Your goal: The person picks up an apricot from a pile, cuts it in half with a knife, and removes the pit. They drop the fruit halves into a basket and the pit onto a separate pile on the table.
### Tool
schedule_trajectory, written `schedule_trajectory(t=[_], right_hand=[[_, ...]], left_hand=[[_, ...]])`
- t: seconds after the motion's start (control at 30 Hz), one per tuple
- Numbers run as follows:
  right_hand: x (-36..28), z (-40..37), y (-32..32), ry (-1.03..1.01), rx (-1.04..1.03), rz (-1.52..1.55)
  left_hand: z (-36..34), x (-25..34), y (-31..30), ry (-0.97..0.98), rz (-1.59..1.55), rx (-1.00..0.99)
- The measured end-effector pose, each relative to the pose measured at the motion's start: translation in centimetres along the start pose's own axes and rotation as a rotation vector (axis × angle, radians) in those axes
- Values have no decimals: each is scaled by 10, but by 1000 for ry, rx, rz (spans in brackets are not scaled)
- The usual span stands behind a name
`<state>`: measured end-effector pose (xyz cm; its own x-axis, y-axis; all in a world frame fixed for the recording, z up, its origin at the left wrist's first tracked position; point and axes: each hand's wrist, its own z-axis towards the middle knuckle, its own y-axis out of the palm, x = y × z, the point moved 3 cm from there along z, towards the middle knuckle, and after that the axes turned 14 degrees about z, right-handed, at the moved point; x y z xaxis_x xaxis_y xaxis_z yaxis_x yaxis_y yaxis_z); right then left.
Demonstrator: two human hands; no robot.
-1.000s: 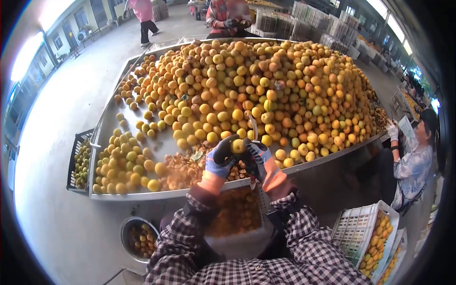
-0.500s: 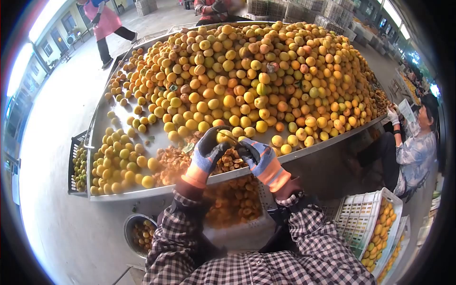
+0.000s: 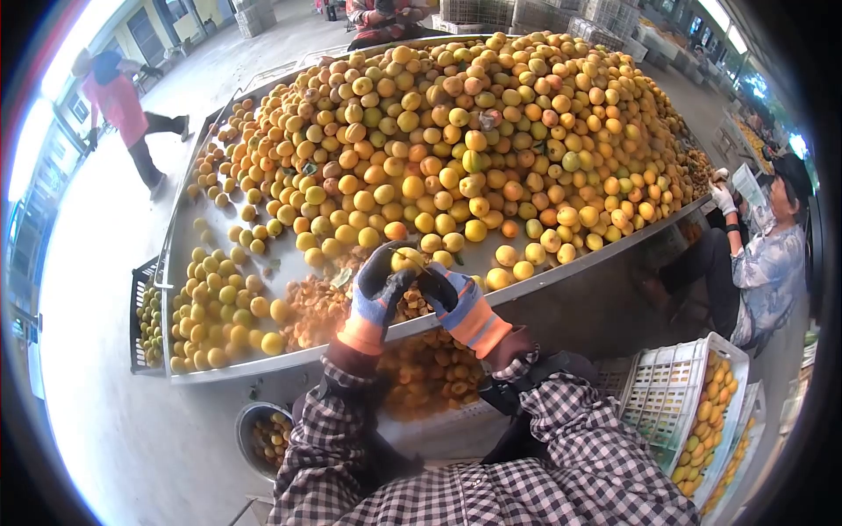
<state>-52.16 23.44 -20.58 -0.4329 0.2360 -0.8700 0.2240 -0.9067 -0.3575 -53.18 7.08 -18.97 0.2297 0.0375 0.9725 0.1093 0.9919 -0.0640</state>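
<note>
Two checked sleeves (image 3: 561,456) were seen nearest the camera, and two gloved hands were raised from them at the near rim of one metal table (image 3: 263,364). One fruit (image 3: 406,259) was gripped in the closed fingers of the left hand (image 3: 377,287), just above that rim. The right hand (image 3: 456,302) was pressed against the fruit with its fingers curled shut; whether anything was held inside them could not be told. Beneath the hands, one bin (image 3: 430,381) of cut pieces was set, with one bowl (image 3: 263,434) to its left and two white crates (image 3: 658,399) to its right, all holding fruit. One dark basket (image 3: 143,267) was placed at the table's left end. On the table, one pile of scraps (image 3: 320,307), one small cluster (image 3: 219,307) and one great heap (image 3: 491,123), too many to count, were spread. Three other people were seen: one seated (image 3: 763,263) on the right, one in pink (image 3: 123,105) far left, and one (image 3: 386,13) behind the heap.
</note>
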Motion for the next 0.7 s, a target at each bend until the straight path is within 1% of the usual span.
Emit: schedule_trajectory(t=[0.1, 0.17, 0.2, 0.23, 0.3, 0.37, 0.4, 0.43, 0.47, 0.5, 0.53, 0.6, 0.63, 0.67, 0.7], right_hand=[[-5, 1, -4, 29, -25, 88], [-9, 4, -8, 50, -30, 131], [-10, 5, -10, 71, -39, 173], [-12, 5, -11, 71, -43, 172], [-15, 5, -16, 78, 0, 63], [-33, 8, -22, 42, 20, 55], [-38, 8, -25, 9, 45, 45], [-33, 6, -21, -74, 58, 62], [-27, 4, -13, -71, 64, 62], [-22, 4, -1, -29, 67, 85], [-15, 5, 6, 7, 68, 108], [-1, 5, 13, 36, 34, 68], [-2, 4, 14, -12, 44, 62], [-3, 3, 12, -64, 57, 50], [-3, 3, 9, -28, 33, 69]], left_hand=[[1, 2, -3, -43, -90, -3], [5, 8, -7, -22, -149, -117], [6, 11, -6, -22, -151, -116], [7, 15, -6, -14, -134, -117], [7, 17, -5, -5, -118, -112], [5, 19, -5, 9, -80, -45], [3, 22, -2, 5, -80, -45], [1, 29, 2, -34, -134, -2], [-1, 32, 8, -73, -187, 38], [-3, 21, 16, -97, -207, 85], [-3, 17, 24, -146, -363, 137], [-8, 17, 23, -171, -431, 6], [-10, 15, 19, -176, -429, 5], [-8, 14, 14, -158, -328, -26], [-5, 14, 9, -138, -229, -56]])
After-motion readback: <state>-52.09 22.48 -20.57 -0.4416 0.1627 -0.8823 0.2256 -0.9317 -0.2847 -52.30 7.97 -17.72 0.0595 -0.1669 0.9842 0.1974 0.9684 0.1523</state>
